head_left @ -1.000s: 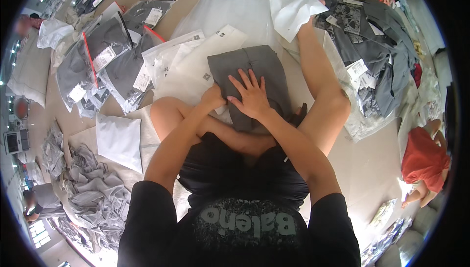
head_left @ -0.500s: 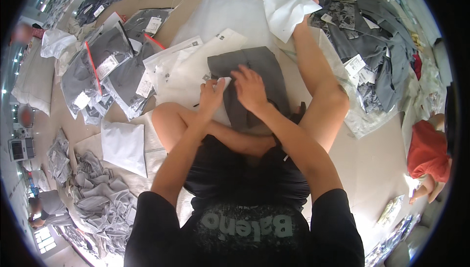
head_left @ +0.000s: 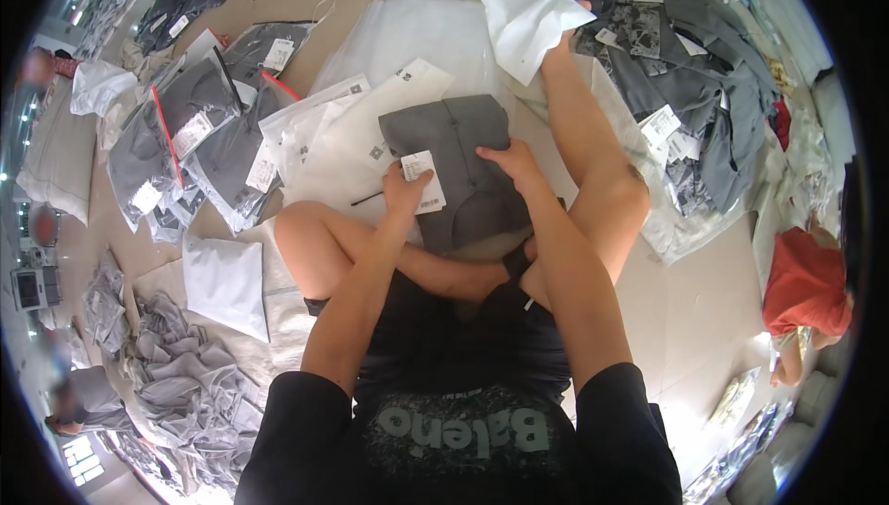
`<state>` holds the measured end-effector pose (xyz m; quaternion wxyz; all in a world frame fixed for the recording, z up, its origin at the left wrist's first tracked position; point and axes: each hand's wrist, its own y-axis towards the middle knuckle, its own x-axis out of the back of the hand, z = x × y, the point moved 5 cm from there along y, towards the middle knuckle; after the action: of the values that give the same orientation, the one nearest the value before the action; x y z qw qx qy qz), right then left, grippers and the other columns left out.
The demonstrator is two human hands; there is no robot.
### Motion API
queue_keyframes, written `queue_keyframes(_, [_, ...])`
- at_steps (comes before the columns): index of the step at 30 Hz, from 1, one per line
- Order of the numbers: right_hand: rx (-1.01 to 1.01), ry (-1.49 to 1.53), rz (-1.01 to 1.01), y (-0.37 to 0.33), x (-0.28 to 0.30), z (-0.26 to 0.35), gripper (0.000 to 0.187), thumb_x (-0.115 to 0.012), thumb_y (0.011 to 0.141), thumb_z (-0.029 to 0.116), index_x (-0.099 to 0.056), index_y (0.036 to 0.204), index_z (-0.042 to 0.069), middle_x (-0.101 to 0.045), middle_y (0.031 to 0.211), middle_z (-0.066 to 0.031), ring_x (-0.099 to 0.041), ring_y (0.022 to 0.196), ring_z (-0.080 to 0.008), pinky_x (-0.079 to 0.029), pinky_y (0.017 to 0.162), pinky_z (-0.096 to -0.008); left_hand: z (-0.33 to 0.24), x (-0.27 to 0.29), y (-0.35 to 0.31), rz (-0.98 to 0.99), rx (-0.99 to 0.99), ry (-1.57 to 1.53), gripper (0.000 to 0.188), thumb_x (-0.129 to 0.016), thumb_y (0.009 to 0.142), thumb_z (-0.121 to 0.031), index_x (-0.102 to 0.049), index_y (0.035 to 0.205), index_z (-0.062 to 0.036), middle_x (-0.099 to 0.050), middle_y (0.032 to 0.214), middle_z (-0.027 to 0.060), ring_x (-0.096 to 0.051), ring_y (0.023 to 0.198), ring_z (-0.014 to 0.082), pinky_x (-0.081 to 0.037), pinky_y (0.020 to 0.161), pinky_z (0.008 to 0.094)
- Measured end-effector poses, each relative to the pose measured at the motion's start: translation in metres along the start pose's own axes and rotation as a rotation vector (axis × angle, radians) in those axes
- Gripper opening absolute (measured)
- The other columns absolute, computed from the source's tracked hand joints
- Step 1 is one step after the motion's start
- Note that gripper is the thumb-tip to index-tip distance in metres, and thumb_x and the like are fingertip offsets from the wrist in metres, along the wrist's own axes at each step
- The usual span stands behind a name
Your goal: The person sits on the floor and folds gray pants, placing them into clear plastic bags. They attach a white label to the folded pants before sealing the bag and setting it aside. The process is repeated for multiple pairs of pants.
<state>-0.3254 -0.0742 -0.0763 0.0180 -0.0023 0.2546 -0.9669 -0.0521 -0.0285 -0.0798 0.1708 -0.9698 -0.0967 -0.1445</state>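
Observation:
A dark grey folded garment (head_left: 463, 139) lies flat before my crossed legs, a seam running down its middle. My left hand (head_left: 405, 192) is closed at its left edge, thumb pressed over a white paper tag (head_left: 431, 201) that lies on the cloth. My right hand (head_left: 515, 162) grips the garment's right edge, thumb on top and the other fingers mostly hidden beneath. Left of the garment, clear plastic bags (head_left: 319, 130) are spread out, partly under it.
Bagged grey garments (head_left: 199, 102) with tags and red strips lie at the left. Below them rest a white packet (head_left: 225, 285) and a grey clothing heap (head_left: 185, 357). More tagged garments (head_left: 681, 88) pile up at the right. A white bag (head_left: 520, 19) covers my right foot. Someone in red (head_left: 804, 283) is far right.
My left hand has laid the tag flat on the garment, its face now showing. My right hand has moved from above the cloth to its right edge and taken hold.

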Motion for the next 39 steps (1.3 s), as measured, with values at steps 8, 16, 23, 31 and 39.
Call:
queue_keyframes(8, [0.116, 0.074, 0.041, -0.019, -0.010, 0.011, 0.051, -0.090, 0.075, 0.016, -0.073, 0.117, -0.006, -0.077, 0.110, -0.0152, -0.073, 0.098, -0.0260, -0.056, 0.090, -0.0369, 0.002, -0.007, -0.011, -0.040, 0.183, -0.241, 0.042, -0.081, 0.084, -0.002, -0.059, 0.119, 0.0009, -0.074, 0.112, 0.0123, -0.074, 0.093, 0.0224, -0.060, 0.080, 0.0359])
queue_keyframes(16, [0.196, -0.677, -0.385, -0.017, -0.039, 0.012, 0.072, -0.087, 0.073, 0.033, -0.064, 0.125, -0.012, -0.070, 0.122, -0.0291, -0.069, 0.114, -0.0403, -0.055, 0.095, -0.0438, -0.026, -0.021, -0.026, -0.004, -0.145, 0.189, 0.043, -0.073, 0.083, -0.011, -0.058, 0.122, -0.0014, -0.074, 0.112, 0.0214, -0.072, 0.102, 0.0393, -0.056, 0.089, 0.0456])
queue_keyframes(23, [0.441, -0.387, -0.184, -0.037, -0.084, 0.025, 0.103, -0.091, 0.069, 0.044, -0.043, 0.139, -0.016, -0.062, 0.132, -0.0348, -0.063, 0.122, -0.0479, -0.052, 0.102, -0.0453, -0.048, -0.051, -0.045, 0.050, -0.355, 0.270, 0.030, -0.068, 0.083, -0.012, -0.059, 0.106, 0.0050, -0.067, 0.098, 0.0276, -0.064, 0.093, 0.0495, -0.051, 0.079, 0.0554])
queue_keyframes(31, [0.111, -0.717, -0.307, -0.023, -0.067, 0.021, 0.074, -0.084, 0.069, 0.026, -0.058, 0.131, -0.005, -0.073, 0.107, -0.0285, -0.072, 0.107, -0.0406, -0.055, 0.095, -0.0466, -0.048, -0.051, -0.067, 0.394, -0.555, 0.246, 0.061, -0.074, 0.091, -0.032, -0.057, 0.134, 0.0082, -0.067, 0.116, 0.0243, -0.062, 0.112, 0.0393, -0.047, 0.101, 0.0474])
queue_keyframes(39, [0.089, -0.196, -0.237, -0.022, -0.040, 0.024, 0.053, -0.085, 0.074, 0.015, -0.067, 0.116, -0.010, -0.075, 0.104, -0.0237, -0.074, 0.096, -0.0370, -0.057, 0.087, -0.0440, -0.023, 0.035, -0.015, 0.628, -0.141, 0.886, 0.048, -0.066, 0.098, -0.028, -0.060, 0.134, 0.0035, -0.076, 0.103, 0.0207, -0.074, 0.096, 0.0312, -0.058, 0.086, 0.0426])
